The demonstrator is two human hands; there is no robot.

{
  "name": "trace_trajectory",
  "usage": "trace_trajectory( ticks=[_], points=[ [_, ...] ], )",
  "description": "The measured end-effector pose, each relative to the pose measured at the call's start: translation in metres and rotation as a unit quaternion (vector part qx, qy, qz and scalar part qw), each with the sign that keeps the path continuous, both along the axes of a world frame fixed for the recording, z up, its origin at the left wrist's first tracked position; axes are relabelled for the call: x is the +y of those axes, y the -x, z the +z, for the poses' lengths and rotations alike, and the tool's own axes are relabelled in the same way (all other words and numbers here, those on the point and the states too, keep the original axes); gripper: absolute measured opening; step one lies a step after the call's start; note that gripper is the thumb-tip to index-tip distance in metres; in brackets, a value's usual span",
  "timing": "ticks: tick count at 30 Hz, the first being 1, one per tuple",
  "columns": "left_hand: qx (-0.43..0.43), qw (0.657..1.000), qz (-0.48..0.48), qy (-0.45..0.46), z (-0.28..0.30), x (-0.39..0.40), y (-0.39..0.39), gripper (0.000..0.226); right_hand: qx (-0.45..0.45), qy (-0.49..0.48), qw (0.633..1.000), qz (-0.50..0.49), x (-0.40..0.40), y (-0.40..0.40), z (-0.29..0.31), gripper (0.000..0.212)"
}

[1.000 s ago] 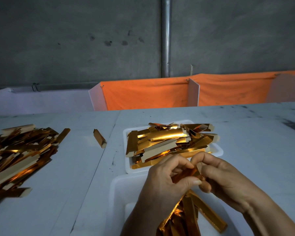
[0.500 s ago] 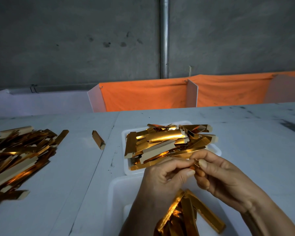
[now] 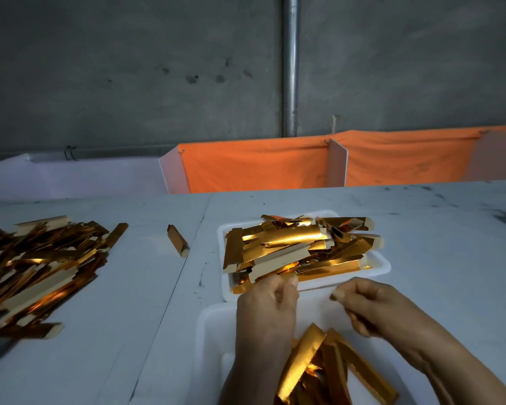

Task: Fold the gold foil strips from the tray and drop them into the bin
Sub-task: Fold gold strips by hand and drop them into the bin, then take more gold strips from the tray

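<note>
Because the gold foil strips point(image 3: 298, 249) look like thin, light card with a slick metallic face, they should crease easily and slide over one another, so each is best pinched near one end between thumb and fingertip. They are heaped in the white tray point(image 3: 377, 266) near the middle of the bench point(image 3: 450, 258); folded ones lie in the bin point(image 3: 214, 331) at its near edge. The left hand point(image 3: 268, 314) reaches over the bin to the tray's near edge, fingers curled; whether it pinches a strip I cannot tell. The right hand point(image 3: 371, 305) hovers beside it, loosely curled, holding nothing visible.
</note>
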State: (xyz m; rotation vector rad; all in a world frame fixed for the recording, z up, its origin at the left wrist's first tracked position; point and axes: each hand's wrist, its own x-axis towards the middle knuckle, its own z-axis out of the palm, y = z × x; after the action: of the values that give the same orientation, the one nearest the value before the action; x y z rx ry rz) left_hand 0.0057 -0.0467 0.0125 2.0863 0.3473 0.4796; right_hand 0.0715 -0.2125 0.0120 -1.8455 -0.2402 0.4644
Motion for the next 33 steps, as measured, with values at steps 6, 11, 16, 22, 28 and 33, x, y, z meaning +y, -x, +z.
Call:
trace_trajectory(
  ticks=[6,11,16,22,28,33],
  points=[
    [0.021,0.994,-0.015,-0.106,-0.006,0.001,-0.003,0.028,-0.273,0.214,0.927,-0.144,0.014,-0.001,-0.011,0.013],
    [0.031,0.992,-0.024,-0.116,-0.009,0.0,-0.006,0.029,-0.375,0.239,0.875,-0.19,0.014,-0.019,-0.002,0.019],
    [0.034,0.992,-0.027,-0.121,-0.011,-0.001,-0.007,0.03,-0.333,0.372,0.863,-0.078,0.021,-0.057,0.006,0.021],
    [0.035,0.99,-0.037,-0.131,-0.011,-0.001,-0.008,0.029,-0.317,0.434,0.843,0.003,0.024,-0.081,-0.001,0.023],
    [0.049,0.989,-0.04,-0.132,-0.011,-0.002,-0.008,0.024,-0.358,0.428,0.828,0.053,0.019,-0.083,0.0,0.023],
    [0.06,0.997,-0.029,-0.036,-0.005,-0.002,-0.006,0.022,-0.446,0.355,0.822,-0.001,0.008,-0.054,0.003,0.018]
  ],
)
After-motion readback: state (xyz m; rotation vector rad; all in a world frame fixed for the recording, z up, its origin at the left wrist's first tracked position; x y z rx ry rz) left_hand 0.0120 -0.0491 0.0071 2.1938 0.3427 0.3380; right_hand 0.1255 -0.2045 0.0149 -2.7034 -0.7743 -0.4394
